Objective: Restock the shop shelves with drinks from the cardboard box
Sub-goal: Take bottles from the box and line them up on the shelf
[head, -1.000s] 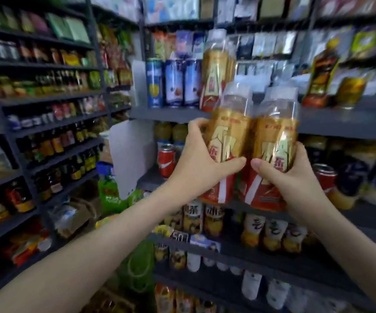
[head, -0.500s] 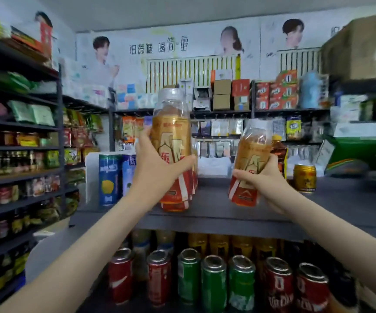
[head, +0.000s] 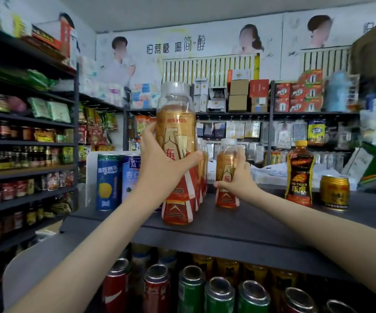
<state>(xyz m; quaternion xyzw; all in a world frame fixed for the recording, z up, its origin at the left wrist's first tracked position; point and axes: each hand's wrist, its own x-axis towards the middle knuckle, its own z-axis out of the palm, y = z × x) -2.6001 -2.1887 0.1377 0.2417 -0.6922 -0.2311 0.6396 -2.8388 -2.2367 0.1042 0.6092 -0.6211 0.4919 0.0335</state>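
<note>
Two gold-and-red drink bottles with clear caps are at the dark top shelf point(head: 261, 224). My left hand point(head: 162, 163) grips the nearer bottle point(head: 175, 123) around its middle; its base is at the shelf's front, in front of a row of like bottles. My right hand point(head: 239, 179) holds the second bottle point(head: 226, 159), which stands upright farther back on the shelf. The cardboard box is out of view.
Blue cans point(head: 109, 179) stand left of the bottles. A dark tiger bottle point(head: 299, 172) and a gold can point(head: 334, 192) stand to the right. Red and green cans point(head: 191, 290) fill the shelf below. Stocked racks point(head: 24, 154) line the left side.
Both hands moved the bottles forward and down onto the top shelf. The right bottle, tilted before, now stands upright on the shelf. The view has moved closer to the shelf.
</note>
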